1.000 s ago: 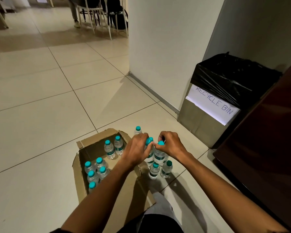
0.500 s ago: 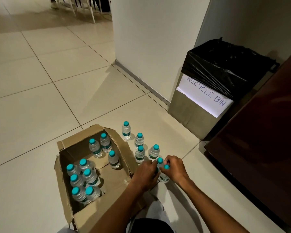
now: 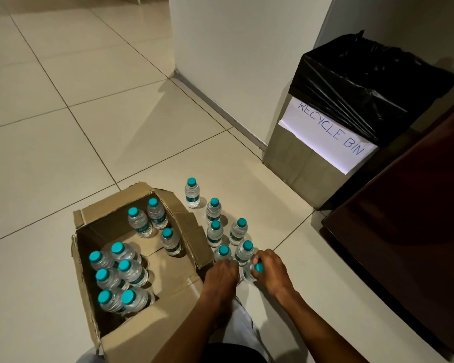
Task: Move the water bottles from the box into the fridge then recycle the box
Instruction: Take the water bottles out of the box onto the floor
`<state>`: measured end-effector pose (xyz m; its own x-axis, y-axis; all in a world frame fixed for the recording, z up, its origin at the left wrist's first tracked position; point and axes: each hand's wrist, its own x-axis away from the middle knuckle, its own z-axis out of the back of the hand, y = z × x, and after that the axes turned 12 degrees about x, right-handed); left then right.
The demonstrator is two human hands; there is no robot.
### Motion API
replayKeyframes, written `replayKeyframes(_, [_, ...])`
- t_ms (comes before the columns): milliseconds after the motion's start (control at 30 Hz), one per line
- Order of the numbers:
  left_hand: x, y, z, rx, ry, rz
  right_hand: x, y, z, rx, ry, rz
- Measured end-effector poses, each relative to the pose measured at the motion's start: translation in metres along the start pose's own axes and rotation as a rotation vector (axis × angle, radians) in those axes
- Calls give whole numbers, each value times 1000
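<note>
While my right hand (image 3: 269, 271) curls round the neck of a small bottle (image 3: 249, 273) low on the floor (image 3: 63, 153), my left hand (image 3: 220, 273) rests just beside it with its fingers bent toward the same bottle; I cannot tell whether they actually hold anything. Around them I count six more water bottles (image 3: 215, 233) standing upright on the tiles, so seven are out. Inside the cardboard box (image 3: 142, 336), just to the left, I count nine: three near the far corner and six bunched at the near left. By my reckoning the unpacking is a little under half done. No bottle has reached a fridge, and I see no fridge in view. Near the wall, well apart from the box, stands the labelled recycle bin (image 3: 325, 132), waiting for the last step.
</note>
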<state>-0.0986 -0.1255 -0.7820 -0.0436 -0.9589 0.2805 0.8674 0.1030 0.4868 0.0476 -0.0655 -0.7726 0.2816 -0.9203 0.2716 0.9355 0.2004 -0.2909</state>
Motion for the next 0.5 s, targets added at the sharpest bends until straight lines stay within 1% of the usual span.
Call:
replayKeyframes(133, [-11,5,9,-3,-29,43,-2,0,0,1,29,12])
replayKeyframes(267, [-9,-3,17,62,-20,28,-7,-9,4,52,82,0])
replayKeyframes(367, [-4,-14,26,159,51,-12,-9,-27,13,-6,214,15])
replayKeyframes(500, [7,-38,50,269,229,-2,-19,-77,24,-114,284,171])
